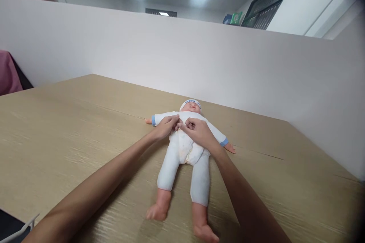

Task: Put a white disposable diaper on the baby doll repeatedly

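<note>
A baby doll [182, 159] lies on its back on the wooden table [71, 129], head towards the far wall, bare feet towards me. It wears a white suit with blue cuffs and a white cap. Both of my hands rest on its chest. My left hand [165, 126] pinches the white cloth at the doll's chest with curled fingers. My right hand [196, 129] is closed on the same cloth right beside it, fingertips nearly touching the left hand's.
A white partition wall [199, 57] runs along the far and right edges of the table. A pink object [8, 74] shows at the far left. A white edge [19, 229] juts in at the bottom left corner.
</note>
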Motion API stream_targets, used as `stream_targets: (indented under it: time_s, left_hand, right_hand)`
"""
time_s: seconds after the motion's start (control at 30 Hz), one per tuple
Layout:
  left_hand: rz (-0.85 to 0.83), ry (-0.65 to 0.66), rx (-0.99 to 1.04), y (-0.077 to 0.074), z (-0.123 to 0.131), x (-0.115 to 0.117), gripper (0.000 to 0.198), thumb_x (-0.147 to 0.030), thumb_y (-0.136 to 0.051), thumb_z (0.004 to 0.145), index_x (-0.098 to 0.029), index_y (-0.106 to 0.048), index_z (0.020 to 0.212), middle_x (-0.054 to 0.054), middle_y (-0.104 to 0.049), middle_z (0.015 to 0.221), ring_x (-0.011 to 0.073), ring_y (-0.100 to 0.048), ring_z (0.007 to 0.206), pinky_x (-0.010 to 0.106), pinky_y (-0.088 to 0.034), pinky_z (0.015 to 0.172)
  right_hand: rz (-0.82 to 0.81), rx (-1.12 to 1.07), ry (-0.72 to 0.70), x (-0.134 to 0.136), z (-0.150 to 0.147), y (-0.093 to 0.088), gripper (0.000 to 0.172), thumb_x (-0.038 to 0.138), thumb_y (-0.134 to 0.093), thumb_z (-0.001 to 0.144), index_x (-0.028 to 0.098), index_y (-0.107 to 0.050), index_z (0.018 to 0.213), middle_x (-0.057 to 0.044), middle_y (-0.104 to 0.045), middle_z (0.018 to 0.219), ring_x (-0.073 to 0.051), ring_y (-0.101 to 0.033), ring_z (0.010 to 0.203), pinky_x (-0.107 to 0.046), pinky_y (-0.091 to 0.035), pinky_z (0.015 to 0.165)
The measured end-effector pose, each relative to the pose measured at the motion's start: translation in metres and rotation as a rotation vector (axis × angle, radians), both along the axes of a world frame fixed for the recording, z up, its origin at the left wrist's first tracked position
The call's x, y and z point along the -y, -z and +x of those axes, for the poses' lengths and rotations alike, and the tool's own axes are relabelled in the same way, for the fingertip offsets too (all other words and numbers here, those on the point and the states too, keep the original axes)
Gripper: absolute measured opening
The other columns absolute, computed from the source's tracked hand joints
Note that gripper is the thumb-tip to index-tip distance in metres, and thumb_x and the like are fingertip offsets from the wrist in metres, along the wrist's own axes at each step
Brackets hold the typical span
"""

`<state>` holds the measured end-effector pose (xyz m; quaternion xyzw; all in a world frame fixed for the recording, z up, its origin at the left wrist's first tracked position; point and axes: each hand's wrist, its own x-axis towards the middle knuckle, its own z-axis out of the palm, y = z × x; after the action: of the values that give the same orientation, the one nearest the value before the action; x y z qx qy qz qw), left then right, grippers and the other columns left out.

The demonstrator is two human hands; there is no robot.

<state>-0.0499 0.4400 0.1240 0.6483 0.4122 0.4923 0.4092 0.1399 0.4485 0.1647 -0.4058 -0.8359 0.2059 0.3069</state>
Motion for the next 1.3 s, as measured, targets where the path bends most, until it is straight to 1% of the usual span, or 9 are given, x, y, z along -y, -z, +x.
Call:
stream_targets:
  time_s: [0.2, 0.47, 0.57, 0.67, 0.83, 0.93, 1.07, 1.17, 1.3]
  left_hand:
    - [0.077, -0.081, 0.084, 0.031, -0.015, 0.0, 0.052, -0.069, -0.062, 0.1, -0.021, -0.058, 0.121, 0.001, -0.055, 0.093, 0.0177, -0.051, 0.083, 0.029, -0.043, 0.073]
    - [0.088, -0.084, 0.052, 0.05, -0.012, -0.005, 0.044, -0.063, -0.063, 0.103, -0.02, -0.057, 0.109, 0.0, -0.053, 0.091, 0.0164, -0.047, 0.08, 0.03, -0.039, 0.073]
    - [0.102, -0.111, 0.038, 0.048, -0.011, -0.006, 0.037, -0.056, -0.064, 0.104, -0.02, -0.059, 0.11, -0.001, -0.053, 0.091, 0.0165, -0.048, 0.081, 0.03, -0.04, 0.075]
    - [0.127, -0.19, 0.035, 0.04, -0.009, -0.001, 0.035, -0.045, -0.07, 0.102, -0.02, -0.061, 0.125, 0.004, -0.062, 0.11, 0.0164, -0.052, 0.086, 0.031, -0.045, 0.081]
    - [0.292, -0.413, 0.004, 0.014, -0.007, 0.049, 0.029, -0.037, -0.07, 0.103, -0.023, -0.065, 0.128, 0.006, -0.068, 0.129, 0.0134, -0.052, 0.08, 0.031, -0.048, 0.082]
    - [0.324, -0.175, -0.098, 0.001, -0.011, 0.097, 0.022, -0.041, -0.065, 0.107, -0.022, -0.068, 0.117, 0.004, -0.074, 0.114, 0.0129, -0.053, 0.072, 0.031, -0.048, 0.074]
    - [0.264, 0.258, -0.482, -0.003, -0.016, 0.14, 0.026, -0.046, -0.06, 0.11, -0.025, -0.074, 0.111, 0.004, -0.078, 0.106, 0.0224, -0.063, 0.096, 0.037, -0.05, 0.087]
    - [0.237, 0.191, -0.65, 0.0, -0.017, 0.144, 0.026, -0.049, -0.062, 0.107, -0.026, -0.073, 0.108, 0.004, -0.078, 0.105, 0.0269, -0.061, 0.104, 0.041, -0.047, 0.095]
    - [0.138, -0.037, -0.581, 0.004, -0.011, 0.133, 0.032, -0.054, -0.068, 0.101, -0.023, -0.062, 0.105, 0.005, -0.074, 0.098, 0.0256, -0.066, 0.091, 0.038, -0.047, 0.084]
  right_hand:
    - [-0.057, -0.001, 0.027, -0.004, 0.0, -0.002, 0.039, 0.047, -0.059, 0.095, 0.023, -0.044, 0.069, 0.005, -0.042, 0.066, -0.015, -0.04, 0.068, -0.032, -0.029, 0.067]
    - [-0.029, -0.055, 0.078, -0.003, -0.002, 0.003, 0.027, 0.035, -0.062, 0.086, 0.024, -0.044, 0.07, 0.005, -0.044, 0.067, -0.015, -0.039, 0.067, -0.032, -0.03, 0.067]
    - [-0.001, -0.13, 0.109, -0.009, -0.003, 0.007, 0.019, 0.029, -0.063, 0.081, 0.024, -0.046, 0.076, 0.005, -0.047, 0.071, -0.016, -0.042, 0.068, -0.031, -0.032, 0.068]
    - [0.016, -0.192, 0.097, -0.01, -0.003, 0.005, 0.012, 0.023, -0.06, 0.079, 0.025, -0.048, 0.079, 0.005, -0.049, 0.073, -0.016, -0.045, 0.068, -0.031, -0.034, 0.067]
    - [0.184, -0.28, 0.082, 0.038, 0.01, -0.007, 0.01, 0.014, -0.055, 0.083, 0.024, -0.054, 0.083, 0.001, -0.057, 0.081, -0.018, -0.054, 0.076, -0.032, -0.042, 0.074]
    - [0.112, -0.218, -0.031, 0.094, 0.029, -0.008, 0.005, 0.02, -0.062, 0.095, 0.023, -0.059, 0.094, 0.0, -0.063, 0.089, -0.017, -0.06, 0.077, -0.031, -0.047, 0.075]
    - [-0.095, 0.016, -0.203, 0.149, 0.058, 0.01, 0.009, 0.027, -0.066, 0.102, 0.025, -0.068, 0.11, -0.001, -0.074, 0.105, -0.017, -0.068, 0.085, -0.031, -0.051, 0.079]
    - [-0.118, 0.045, -0.129, 0.156, 0.075, 0.027, 0.006, 0.028, -0.064, 0.102, 0.024, -0.069, 0.102, -0.002, -0.075, 0.1, -0.019, -0.07, 0.089, -0.032, -0.051, 0.082]
    - [-0.12, 0.049, 0.082, 0.142, 0.079, 0.038, 0.014, 0.037, -0.064, 0.102, 0.024, -0.069, 0.104, 0.0, -0.071, 0.082, -0.02, -0.068, 0.076, -0.032, -0.047, 0.074]
